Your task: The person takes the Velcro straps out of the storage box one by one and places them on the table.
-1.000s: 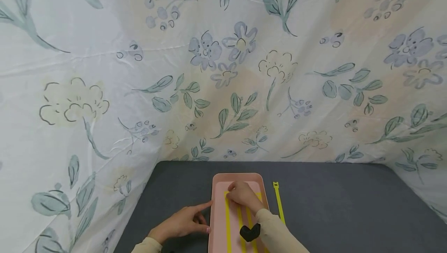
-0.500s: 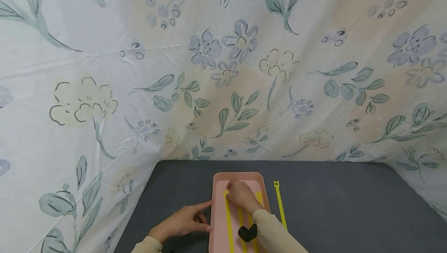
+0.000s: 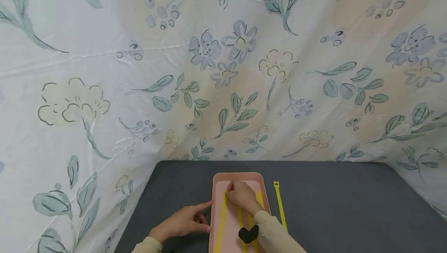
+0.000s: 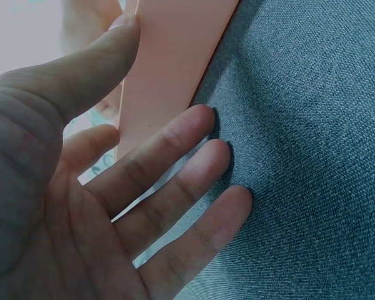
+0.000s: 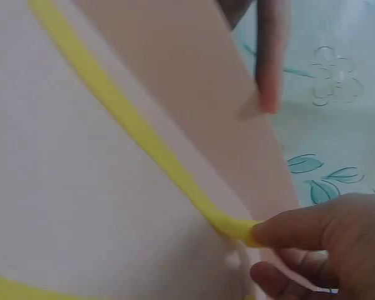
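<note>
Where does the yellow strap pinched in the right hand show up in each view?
Head: the yellow strap runs low, near centre, in the pink tray.
Left wrist: not in it.
Right wrist: slants from upper left to the right hand at lower right.
Shared landmark: the pink tray, in all three.

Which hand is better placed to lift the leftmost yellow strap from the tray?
Probably the right hand: it pinches one end of that yellow strap, while the left hand only touches the edge of the pink tray.
</note>
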Demonstrator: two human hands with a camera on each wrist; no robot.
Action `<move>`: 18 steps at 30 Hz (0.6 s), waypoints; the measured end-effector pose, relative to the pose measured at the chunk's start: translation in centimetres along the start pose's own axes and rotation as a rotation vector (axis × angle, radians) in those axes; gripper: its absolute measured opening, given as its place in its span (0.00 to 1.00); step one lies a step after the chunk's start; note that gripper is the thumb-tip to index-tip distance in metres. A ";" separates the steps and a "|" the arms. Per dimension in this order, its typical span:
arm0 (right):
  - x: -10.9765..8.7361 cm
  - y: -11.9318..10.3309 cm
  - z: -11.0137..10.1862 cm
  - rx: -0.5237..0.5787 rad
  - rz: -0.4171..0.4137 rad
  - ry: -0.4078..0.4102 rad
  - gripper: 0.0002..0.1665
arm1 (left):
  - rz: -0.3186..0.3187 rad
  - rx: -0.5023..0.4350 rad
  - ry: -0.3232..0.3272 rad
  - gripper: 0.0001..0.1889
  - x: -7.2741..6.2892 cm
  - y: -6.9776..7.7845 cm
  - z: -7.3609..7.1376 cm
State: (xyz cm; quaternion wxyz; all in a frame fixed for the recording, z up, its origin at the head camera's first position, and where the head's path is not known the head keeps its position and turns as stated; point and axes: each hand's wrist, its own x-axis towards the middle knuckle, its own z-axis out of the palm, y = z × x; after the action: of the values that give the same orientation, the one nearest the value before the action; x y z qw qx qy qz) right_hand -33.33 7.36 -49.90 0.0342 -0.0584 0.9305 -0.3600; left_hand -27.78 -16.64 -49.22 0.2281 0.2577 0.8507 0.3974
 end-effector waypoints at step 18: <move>-0.1 0.0 -1.8 0.551 0.042 -0.182 0.15 | 0.006 -0.008 -0.002 0.46 0.7 -1.6 0.5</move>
State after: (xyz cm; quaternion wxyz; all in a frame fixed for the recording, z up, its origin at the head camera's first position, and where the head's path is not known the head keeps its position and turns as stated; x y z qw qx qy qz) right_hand -33.43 8.59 -48.57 0.1395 -0.0596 0.7919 -0.5915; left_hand -28.43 -16.87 -50.92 0.2288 0.2598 0.8480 0.4013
